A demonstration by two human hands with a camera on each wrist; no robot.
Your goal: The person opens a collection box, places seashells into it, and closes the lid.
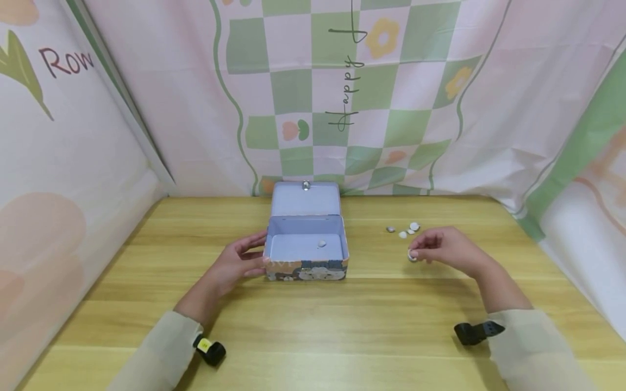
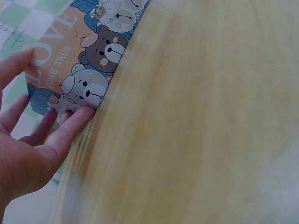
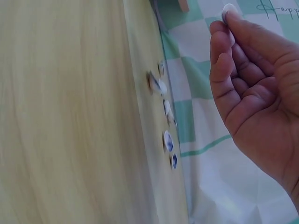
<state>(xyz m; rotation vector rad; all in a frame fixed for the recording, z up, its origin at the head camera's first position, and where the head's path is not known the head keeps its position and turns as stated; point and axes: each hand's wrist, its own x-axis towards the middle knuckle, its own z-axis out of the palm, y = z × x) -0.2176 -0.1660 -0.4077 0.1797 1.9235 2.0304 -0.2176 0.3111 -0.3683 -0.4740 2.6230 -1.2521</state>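
Note:
A tin box [image 1: 307, 271] with cartoon bears on its front [image 2: 88, 88] stands with its lid [image 1: 305, 201] raised. One small seashell [image 1: 321, 244] lies inside it. My left hand [image 1: 237, 263] touches the box's left side, its fingers spread and mostly straight. Right of the box, my right hand [image 1: 447, 251] pinches a small pale seashell [image 3: 229, 10] between thumb and fingertips, above the table. Just behind that hand lie several loose seashells [image 1: 414, 226], some white and some with dark purple colouring [image 3: 168, 141].
The box stands on a wooden-patterned table [image 1: 313, 331]. A printed curtain [image 1: 288, 92] with green checks hangs at the table's back edge, close behind the lid. More printed cloth [image 1: 63, 163] closes off the left side.

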